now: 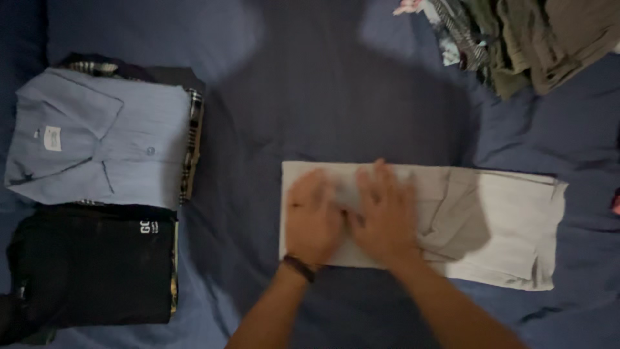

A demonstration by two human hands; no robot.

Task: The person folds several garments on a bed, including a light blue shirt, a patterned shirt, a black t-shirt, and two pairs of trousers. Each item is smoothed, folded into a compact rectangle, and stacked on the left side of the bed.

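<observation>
Both hands lie flat, palms down and fingers spread, on a folded pale beige garment (491,226) spread lengthwise across a dark blue bedsheet (336,97). The left hand (312,216), with a dark band at its wrist (299,267), presses near the garment's left end; the right hand (386,216) rests just beside it, the two nearly touching at the thumbs. Neither hand grips anything: the fingers are open and laid on the cloth rather than closed round it. The hands are blurred, so whether a fingertip pinches a fold underneath cannot be told. The garment's right half lies bare, creased diagonally near the middle; it may be trousers, though the dim light leaves that unsure. Well apart to the left sits a folded light blue collared shirt (97,142) on top of a checked garment (192,142) whose edge shows beside it, and just below them a folded black shirt (90,265) with small white print. In the upper right corner, away from the hands, lies a loose heap of unfolded clothes (529,39) in olive, tan and patterned cloth.
</observation>
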